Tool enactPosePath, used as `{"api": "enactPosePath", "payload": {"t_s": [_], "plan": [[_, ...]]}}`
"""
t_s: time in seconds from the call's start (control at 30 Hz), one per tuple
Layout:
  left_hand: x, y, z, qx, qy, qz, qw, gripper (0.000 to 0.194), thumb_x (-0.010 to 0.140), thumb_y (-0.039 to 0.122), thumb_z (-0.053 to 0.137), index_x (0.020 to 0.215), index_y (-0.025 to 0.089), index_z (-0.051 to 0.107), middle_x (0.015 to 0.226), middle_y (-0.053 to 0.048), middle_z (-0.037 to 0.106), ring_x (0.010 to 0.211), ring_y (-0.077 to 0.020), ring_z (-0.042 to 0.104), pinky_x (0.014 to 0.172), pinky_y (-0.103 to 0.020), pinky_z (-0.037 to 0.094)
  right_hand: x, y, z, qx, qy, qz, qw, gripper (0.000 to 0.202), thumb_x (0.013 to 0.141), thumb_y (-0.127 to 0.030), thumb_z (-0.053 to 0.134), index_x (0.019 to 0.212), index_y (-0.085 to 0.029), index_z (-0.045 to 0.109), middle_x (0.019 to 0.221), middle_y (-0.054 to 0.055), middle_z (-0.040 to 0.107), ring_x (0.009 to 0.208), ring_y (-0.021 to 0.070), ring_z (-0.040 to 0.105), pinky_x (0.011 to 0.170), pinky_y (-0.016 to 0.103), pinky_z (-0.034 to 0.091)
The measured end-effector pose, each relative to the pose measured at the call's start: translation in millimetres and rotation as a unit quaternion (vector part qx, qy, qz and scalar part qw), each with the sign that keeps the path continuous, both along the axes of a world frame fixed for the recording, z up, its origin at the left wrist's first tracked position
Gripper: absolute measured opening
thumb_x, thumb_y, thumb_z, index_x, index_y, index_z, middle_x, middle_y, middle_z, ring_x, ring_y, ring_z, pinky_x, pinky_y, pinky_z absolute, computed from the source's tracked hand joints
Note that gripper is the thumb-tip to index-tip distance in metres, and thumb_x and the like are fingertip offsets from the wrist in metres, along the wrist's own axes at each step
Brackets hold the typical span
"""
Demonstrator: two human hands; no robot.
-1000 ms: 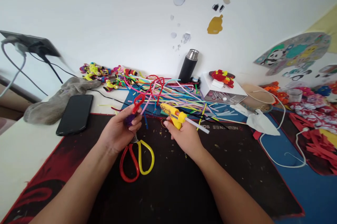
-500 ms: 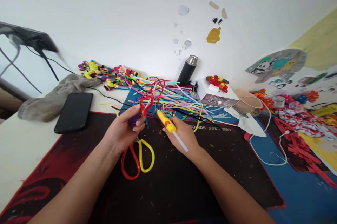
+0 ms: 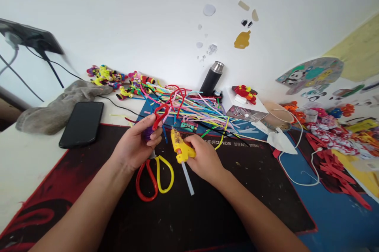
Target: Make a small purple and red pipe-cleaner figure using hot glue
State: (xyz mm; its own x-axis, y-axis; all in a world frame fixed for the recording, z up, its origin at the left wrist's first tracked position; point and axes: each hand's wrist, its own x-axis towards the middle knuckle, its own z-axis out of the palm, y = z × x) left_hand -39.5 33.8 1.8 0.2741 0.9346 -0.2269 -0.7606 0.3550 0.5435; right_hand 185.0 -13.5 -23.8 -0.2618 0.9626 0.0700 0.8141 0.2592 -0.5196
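My left hand (image 3: 137,143) is closed around a small piece of purple and red pipe cleaner (image 3: 160,116), whose red loop sticks up above the fingers. To its right, my right hand (image 3: 204,155) grips a yellow glue gun (image 3: 181,147) by the handle. The gun's nozzle points up and away, and a clear glue stick (image 3: 187,179) juts from its rear end. Scissors with one red and one yellow handle (image 3: 165,174) lie on the dark mat (image 3: 189,220) just below my left hand, their blades mostly hidden.
Behind the hands spreads a pile of coloured pipe cleaners (image 3: 201,111). A black flask (image 3: 211,79) leans by the wall beside a white box (image 3: 251,106). On the left lie a phone (image 3: 82,124) and a grey cloth thing (image 3: 56,106); a white cable (image 3: 299,184) curls at right.
The glue gun has turned more upright in my right hand, its glue stick swinging left and down. The red loop in my left hand has shifted slightly left and away from the nozzle.
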Motion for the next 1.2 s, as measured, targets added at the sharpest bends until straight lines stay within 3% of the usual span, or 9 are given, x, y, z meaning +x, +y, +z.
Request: {"api": "enactPosePath", "payload": {"t_s": [0.27, 0.43, 0.53, 0.67, 0.83, 1.2], "plan": [[3.3, -2.1, 0.6, 0.010, 0.018, 0.002, 1.000, 0.011, 0.090, 0.011, 0.076, 0.079, 0.009, 0.072, 0.077, -0.003, 0.064, 0.049, -0.0046, 0.046, 0.036, -0.012, 0.038, -1.6, -25.2, 4.1, -0.064, -0.063, 0.044, 0.995, 0.036, 0.093, -0.020, 0.075, 0.129, -0.022, 0.070, 0.122, 0.009, 0.070, 0.106, 0.0275, 0.072, 0.092, 0.040, 0.054], [3.8, -2.1, -0.2, 0.014, 0.027, 0.001, 1.000, 0.011, 0.089, 0.012, 0.077, 0.079, 0.009, 0.072, 0.077, -0.002, 0.063, 0.049, -0.0044, 0.046, 0.036, -0.012, 0.039, 1.7, -30.0, 19.8, -0.102, -0.059, 0.081, 0.990, 0.052, 0.094, -0.034, 0.083, 0.142, -0.021, 0.068, 0.127, 0.011, 0.070, 0.112, 0.0290, 0.072, 0.098, 0.042, 0.054], [3.4, -2.1, 0.3, 0.016, 0.037, -0.002, 0.999, 0.012, 0.088, 0.013, 0.079, 0.079, 0.009, 0.072, 0.077, -0.002, 0.063, 0.049, -0.0046, 0.046, 0.036, -0.012, 0.039, 12.3, -23.1, 25.2, -0.094, -0.018, 0.107, 0.990, 0.043, 0.098, -0.033, 0.080, 0.139, -0.023, 0.071, 0.120, 0.009, 0.075, 0.103, 0.0244, 0.073, 0.092, 0.036, 0.054], [3.1, -2.5, 1.0, 0.012, 0.046, -0.016, 0.999, 0.014, 0.086, 0.016, 0.082, 0.079, 0.010, 0.071, 0.076, -0.002, 0.062, 0.049, -0.0052, 0.046, 0.037, -0.013, 0.039, 24.9, -3.2, 15.0, -0.035, -0.009, 0.053, 0.998, 0.007, 0.103, -0.022, 0.073, 0.107, -0.023, 0.078, 0.105, 0.004, 0.078, 0.096, 0.0207, 0.073, 0.084, 0.032, 0.050], [2.9, -2.8, 1.6, 0.003, 0.060, -0.017, 0.998, 0.014, 0.089, 0.016, 0.079, 0.078, 0.011, 0.070, 0.077, -0.003, 0.063, 0.048, -0.0053, 0.046, 0.036, -0.013, 0.038, 19.6, 19.7, 3.4, -0.003, -0.087, 0.024, 0.996, 0.002, 0.104, -0.023, 0.074, 0.103, -0.023, 0.077, 0.104, 0.004, 0.077, 0.093, 0.0216, 0.073, 0.078, 0.032, 0.046], [3.5, -4.7, -0.1, 0.027, 0.063, -0.039, 0.997, 0.018, 0.085, 0.021, 0.087, 0.079, 0.008, 0.075, 0.072, -0.002, 0.061, 0.050, -0.0059, 0.045, 0.037, -0.013, 0.039, 6.7, 33.6, 8.1, -0.004, -0.175, 0.055, 0.983, 0.012, 0.107, -0.023, 0.068, 0.113, -0.020, 0.078, 0.111, 0.009, 0.079, 0.098, 0.0267, 0.075, 0.076, 0.034, 0.047]]}}
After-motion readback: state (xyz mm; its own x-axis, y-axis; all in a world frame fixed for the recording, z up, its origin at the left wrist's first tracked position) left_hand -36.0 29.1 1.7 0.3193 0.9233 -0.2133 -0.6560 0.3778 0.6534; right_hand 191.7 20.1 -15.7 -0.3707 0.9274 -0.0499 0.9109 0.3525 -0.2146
